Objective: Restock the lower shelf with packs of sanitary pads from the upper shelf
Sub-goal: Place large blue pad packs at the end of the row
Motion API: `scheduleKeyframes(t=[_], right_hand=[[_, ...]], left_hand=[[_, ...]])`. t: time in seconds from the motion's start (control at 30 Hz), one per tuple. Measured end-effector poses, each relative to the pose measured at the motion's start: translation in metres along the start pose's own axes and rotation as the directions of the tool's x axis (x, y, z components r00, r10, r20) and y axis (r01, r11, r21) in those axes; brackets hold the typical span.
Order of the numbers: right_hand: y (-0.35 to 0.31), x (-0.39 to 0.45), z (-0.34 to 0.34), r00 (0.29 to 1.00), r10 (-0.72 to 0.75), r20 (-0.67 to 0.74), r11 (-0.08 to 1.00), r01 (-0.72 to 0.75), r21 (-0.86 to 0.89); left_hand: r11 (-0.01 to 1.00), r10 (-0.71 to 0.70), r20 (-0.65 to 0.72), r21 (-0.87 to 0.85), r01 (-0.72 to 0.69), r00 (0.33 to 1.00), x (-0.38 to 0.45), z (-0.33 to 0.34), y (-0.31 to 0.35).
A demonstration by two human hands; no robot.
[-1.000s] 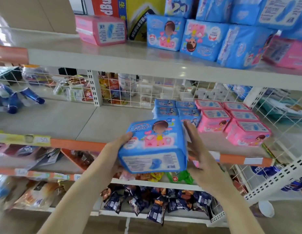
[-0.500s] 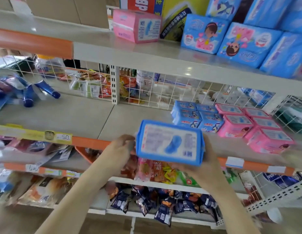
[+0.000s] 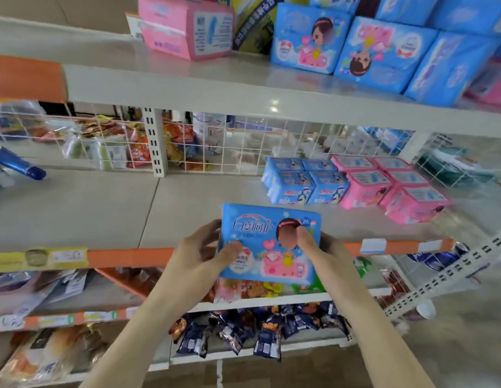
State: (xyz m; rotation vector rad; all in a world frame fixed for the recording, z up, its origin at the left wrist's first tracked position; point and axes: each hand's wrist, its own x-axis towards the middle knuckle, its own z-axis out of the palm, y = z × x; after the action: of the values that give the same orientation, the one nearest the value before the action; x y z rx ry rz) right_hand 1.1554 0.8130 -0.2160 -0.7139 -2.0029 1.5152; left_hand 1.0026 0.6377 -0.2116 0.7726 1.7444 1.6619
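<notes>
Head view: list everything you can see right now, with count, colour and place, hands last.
held pack: one, blue, in both hands in front of the lower shelf edge
small blue packs: four visible, blue, lower shelf, right of centre
small pink packs: about six, pink, lower shelf, right of the blue ones
large blue packs: several, blue, upper shelf, right
pink box: one, pink, upper shelf, centre
blue tube: one, dark blue, lower shelf, far left
snack bags: many, dark blue, bottom shelf
left hand: grips the pack's left edge
right hand: grips the pack's right edge, thumb on front
</notes>
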Motion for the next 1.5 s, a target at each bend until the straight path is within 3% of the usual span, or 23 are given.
scheduleKeyframes(t=[0.3,0.57,0.73,0.9,1.1,1.27,1.5], right_hand=[[0.01,0.039,-0.015,0.998,0.013,0.058,0.976,0.0,-0.219],[0.027,0.103,-0.01,0.991,-0.006,0.136,0.945,0.05,-0.324],[0.044,0.155,-0.006,0.972,-0.033,0.231,0.942,0.107,-0.319],[0.066,0.191,0.021,0.957,-0.052,0.284,0.93,0.15,-0.335],[0.08,0.241,0.079,0.973,-0.079,0.219,0.9,0.164,-0.404],[0.083,0.279,0.132,0.979,-0.083,0.186,0.903,0.153,-0.401],[0.09,0.314,0.18,0.986,-0.031,0.165,0.873,0.107,-0.476]], left_hand=[[0.994,0.041,-0.016,0.102,-0.039,0.999,0.041,0.021,-0.012],[0.939,0.075,-0.189,0.344,-0.005,0.979,0.087,0.027,-0.03],[0.924,0.059,-0.281,0.38,0.054,0.958,0.125,0.023,-0.047],[0.884,0.085,-0.31,0.462,0.072,0.947,0.152,0.001,-0.065],[0.863,0.076,-0.391,0.487,0.136,0.917,0.197,-0.048,-0.088],[0.742,0.123,-0.398,0.645,0.182,0.909,0.234,-0.099,-0.093],[0.596,0.143,-0.309,0.785,0.168,0.94,0.279,-0.159,-0.101]])
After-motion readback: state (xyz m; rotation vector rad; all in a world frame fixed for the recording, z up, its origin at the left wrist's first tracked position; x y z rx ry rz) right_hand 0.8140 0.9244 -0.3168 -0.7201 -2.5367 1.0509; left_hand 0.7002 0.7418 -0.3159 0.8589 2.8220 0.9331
